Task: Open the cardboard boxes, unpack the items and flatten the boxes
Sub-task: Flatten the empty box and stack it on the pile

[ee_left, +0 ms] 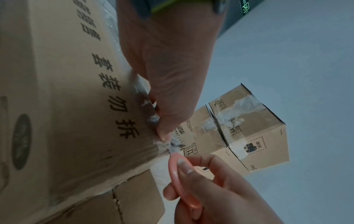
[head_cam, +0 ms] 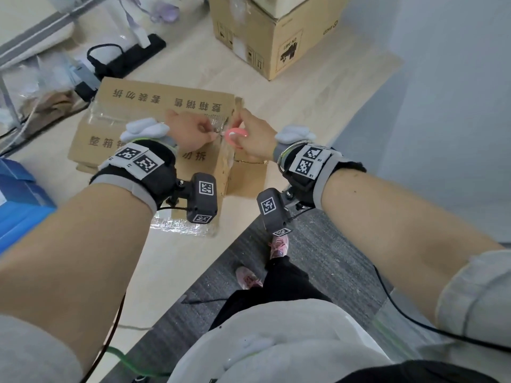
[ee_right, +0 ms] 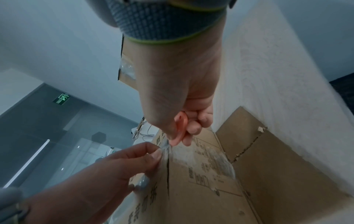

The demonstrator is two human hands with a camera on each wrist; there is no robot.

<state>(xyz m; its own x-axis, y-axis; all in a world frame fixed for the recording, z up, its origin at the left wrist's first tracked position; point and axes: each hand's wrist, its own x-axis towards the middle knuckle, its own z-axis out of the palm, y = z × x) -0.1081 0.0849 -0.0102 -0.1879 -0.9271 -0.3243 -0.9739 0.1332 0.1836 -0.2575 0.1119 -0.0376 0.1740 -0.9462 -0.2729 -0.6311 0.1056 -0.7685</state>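
Head view: left hand [head_cam: 190, 132] pinching tape [head_cam: 218, 128] on sealed box [head_cam: 143, 106], right hand [head_cam: 254, 139] gripping pink cutter [head_cam: 233, 136]; unpacking, flattening still ahead.

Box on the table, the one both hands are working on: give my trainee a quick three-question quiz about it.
1. True or false: the left hand pinches tape at the box corner.
2. What colour is the ring-shaped tool in the right hand?
3. The second box stands: A) beyond the first, B) on the floor, C) inside it.

Key: 1 true; 2 pink; 3 A.
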